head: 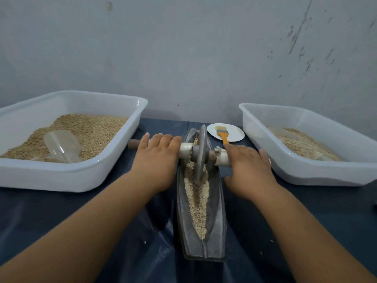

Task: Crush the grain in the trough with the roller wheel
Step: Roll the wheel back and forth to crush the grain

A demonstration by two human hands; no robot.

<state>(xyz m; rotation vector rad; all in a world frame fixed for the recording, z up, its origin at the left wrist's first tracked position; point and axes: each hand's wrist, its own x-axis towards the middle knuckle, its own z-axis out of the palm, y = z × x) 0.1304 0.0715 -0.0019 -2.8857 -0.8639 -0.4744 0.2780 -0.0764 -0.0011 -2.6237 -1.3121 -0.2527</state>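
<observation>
left fingers [163,137]: lying over the top of the left handle of the roller wheel [200,154], curling down round it; my left hand [157,160] is gripping that white sleeve. right fingers [244,152]: wrapping over the right handle in the same way; my right hand [250,170] is gripping it, thumb hanging below.

roller wheel: grey disc standing upright on its edge, sitting in the far half of the trough [218,231], its rim pressing into the grain [197,203]. a brown axle end [133,143] is sticking out past my left hand.

trough: long, narrow, boat-shaped, dark grey, lying on the bench [61,211] between my forearms, running away from me. grain is lying along its groove, pale and broken-looking.

left tub [81,176]: white, holding whole grain and a clear scoop [61,146] lying on its side.

right tub [306,172]: white, holding a thinner layer of paler grain.

plate [234,132]: small, white, just beyond the trough, carrying a brush [222,134] with an orange handle.

bench: covered in dark blue sheeting, a few stray grains lying on it.
</observation>
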